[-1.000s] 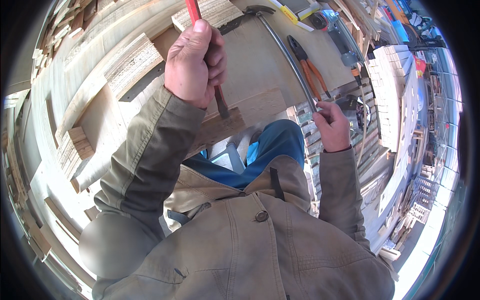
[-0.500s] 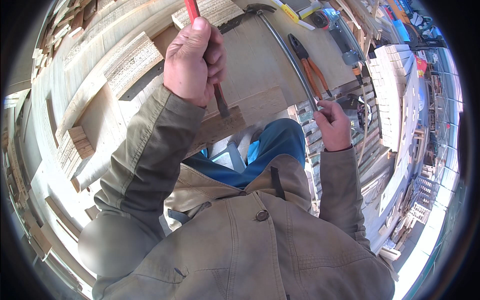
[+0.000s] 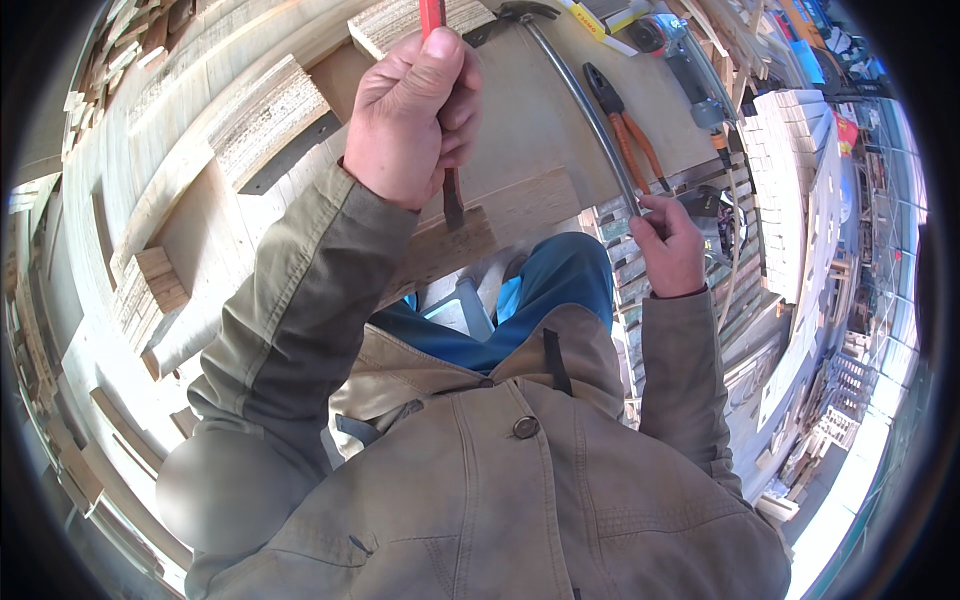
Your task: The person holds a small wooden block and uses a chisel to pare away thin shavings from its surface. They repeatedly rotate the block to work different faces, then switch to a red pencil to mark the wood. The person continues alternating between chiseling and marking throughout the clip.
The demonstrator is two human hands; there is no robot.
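My left hand [image 3: 425, 110] is closed round a chisel with a red handle [image 3: 432, 14]. The dark blade comes out below my fist, and its tip meets the top of a short wooden block [image 3: 440, 250] in front of my knees. At the right, the fingers of my right hand [image 3: 670, 248] are closed on the end of the metal handle of a claw hammer [image 3: 590, 105]. The hammer lies along the bench, its head at the far side. Pliers with orange grips [image 3: 628, 135] rest just right of the hammer handle.
A power drill [image 3: 690, 85] lies beyond the pliers. Cut timber blocks [image 3: 260, 120] and boards cover the left side. A longer plank [image 3: 535, 200] lies behind the short block. Stacked wood strips [image 3: 785, 170] stand at the right.
My left hand and the chisel have shifted a little to the right, with the blade tip still at the block. My right hand and the hammer have also moved slightly right.
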